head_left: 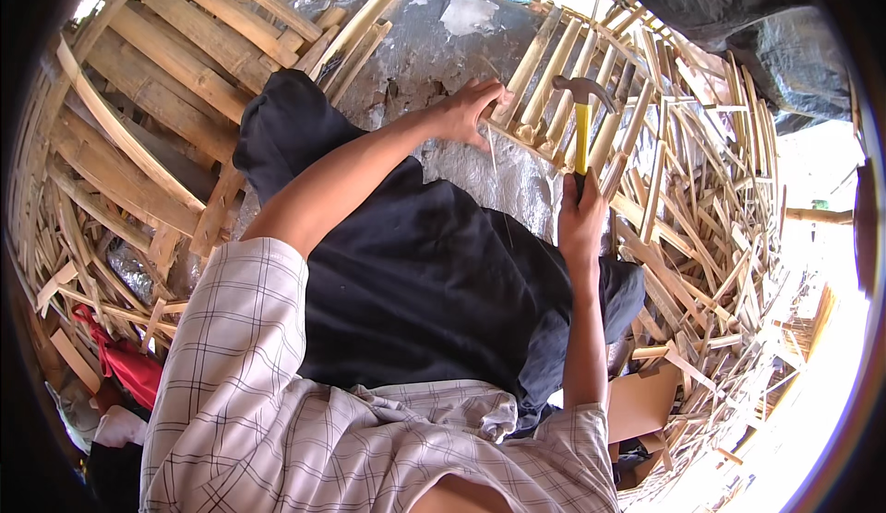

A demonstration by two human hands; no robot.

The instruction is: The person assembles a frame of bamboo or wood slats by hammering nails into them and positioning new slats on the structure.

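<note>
1. Head view: locate hammer point(582, 130) in right hand point(580, 222), closed around lower handle, before slatted bamboo frame point(556, 72).
2. Note left hand point(469, 114), fingers bent at frame's left end; cannot tell whether pinching.
3. Expect hammer rigid, probably head-heavy; grasp low.
4. Treat frame as likely light, stiff, splinter-prone; hold by edge.

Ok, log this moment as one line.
left grip: at left end of bamboo slat row; right grip: closed around hammer; rest: bamboo pieces piled at right
</note>
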